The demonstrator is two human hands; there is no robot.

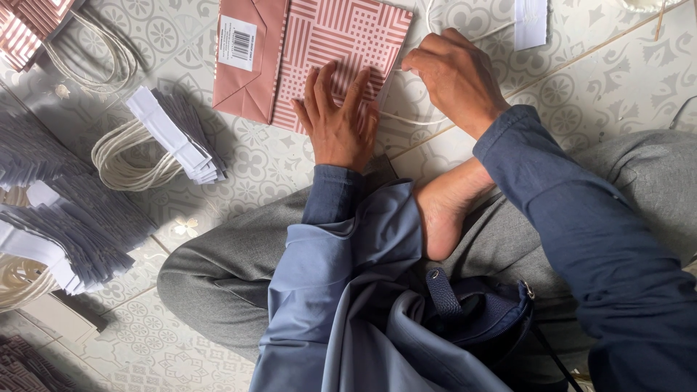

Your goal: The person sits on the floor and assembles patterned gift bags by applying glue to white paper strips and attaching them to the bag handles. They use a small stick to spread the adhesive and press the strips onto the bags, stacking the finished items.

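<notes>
Pink paper bag [341, 51] lies flat under left hand [337, 120]; right hand [454, 76] grips its cord handle [406, 120].

Stacked white-strip cord handles [163, 141] on patterned tile floor [581, 58] — navy bag [479, 312] nearby

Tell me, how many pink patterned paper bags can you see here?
2. One flat bag lies on the floor under the left hand, with the right hand at its edge. Another bag is partly cut off at the top left corner; more may be hidden.
</notes>
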